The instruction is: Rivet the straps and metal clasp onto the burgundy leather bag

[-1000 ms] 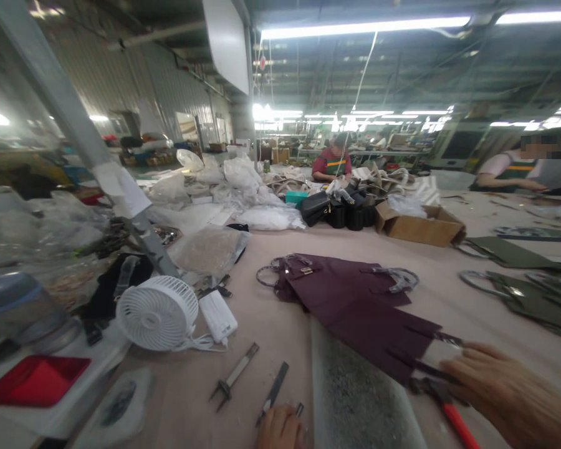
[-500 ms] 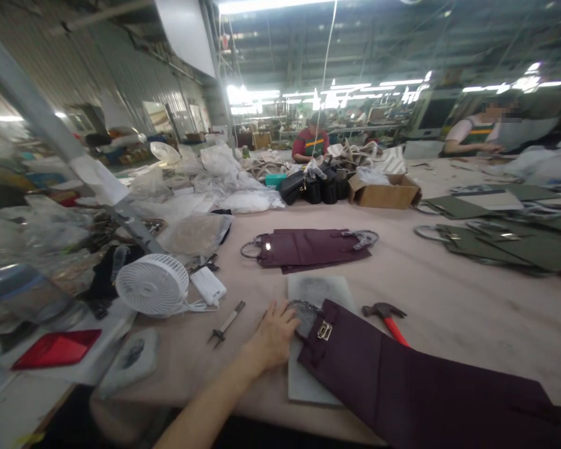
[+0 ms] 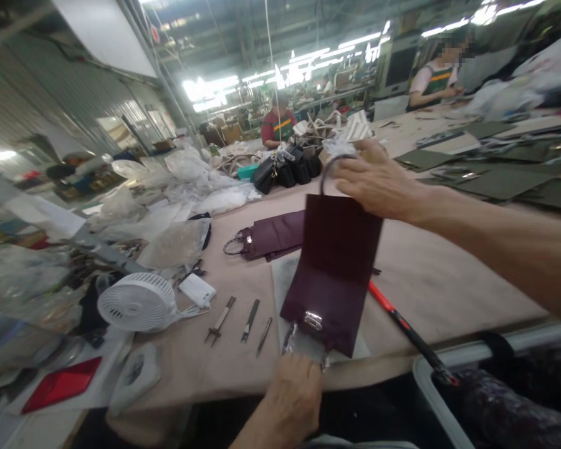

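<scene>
A dark purple leather bag panel [image 3: 330, 268] is held up at a slant over the pale slab [image 3: 283, 274]. At its top, my right hand [image 3: 374, 178] is closed around a curved handle [image 3: 326, 174]. My left hand [image 3: 297, 386] grips the wrapped handle at the lower end, just below a shiny metal clasp [image 3: 313, 320]. Behind the panel lies a claw hammer [image 3: 393, 312], its head mostly hidden and its handle pointing towards me. Left of the slab rest a forked metal tool [image 3: 220, 321], a flat chisel-like tool [image 3: 250, 321] and a thin metal rod [image 3: 264, 337].
More purple panels [image 3: 275, 232] lie behind the slab. A white fan [image 3: 138, 302] and a white power bank [image 3: 197, 290] stand at left, near plastic bags [image 3: 177, 240]. Dark green panels [image 3: 509, 181] cover the right side. Two people sit further back, beyond black bags [image 3: 285, 171].
The purple panel has been lifted and turned upright, with both hands now on its handles. The chisel-like tool and rod have come into sight. The view has tilted and shifted right.
</scene>
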A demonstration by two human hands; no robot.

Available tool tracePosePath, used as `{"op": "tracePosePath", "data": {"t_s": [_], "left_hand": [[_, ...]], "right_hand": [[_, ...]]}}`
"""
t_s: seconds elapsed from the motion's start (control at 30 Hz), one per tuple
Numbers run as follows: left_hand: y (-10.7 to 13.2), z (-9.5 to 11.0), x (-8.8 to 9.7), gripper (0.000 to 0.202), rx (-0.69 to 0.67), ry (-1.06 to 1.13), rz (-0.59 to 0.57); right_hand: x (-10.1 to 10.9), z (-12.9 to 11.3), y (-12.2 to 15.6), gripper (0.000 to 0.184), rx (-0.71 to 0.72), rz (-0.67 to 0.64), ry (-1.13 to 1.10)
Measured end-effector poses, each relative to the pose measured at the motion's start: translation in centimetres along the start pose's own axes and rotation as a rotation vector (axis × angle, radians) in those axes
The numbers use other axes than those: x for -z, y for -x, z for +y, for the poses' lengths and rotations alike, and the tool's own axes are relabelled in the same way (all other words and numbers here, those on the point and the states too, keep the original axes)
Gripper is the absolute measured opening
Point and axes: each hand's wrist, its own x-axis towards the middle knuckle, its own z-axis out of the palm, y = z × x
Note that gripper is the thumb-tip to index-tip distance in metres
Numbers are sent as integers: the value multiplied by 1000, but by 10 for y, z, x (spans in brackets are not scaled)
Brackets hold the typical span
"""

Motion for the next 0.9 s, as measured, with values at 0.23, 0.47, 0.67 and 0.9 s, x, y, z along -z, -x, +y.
{"op": "tracePosePath", "data": {"t_s": [0.23,0.47,0.67,0.9], "left_hand": [[-29,42,-37,9,251,35,34],[-36,55,-44,8,224,104,-12],[-46,67,-46,5,277,117,-35],[-42,72,-46,8,312,153,-15]], "right_hand": [[-124,-42,40,46,494,-142,63],[-181,-12,189,39,66,-323,-127],[-206,-7,255,51,-103,-237,-408],[-222,-12,263,55,-97,-165,-466]]}}
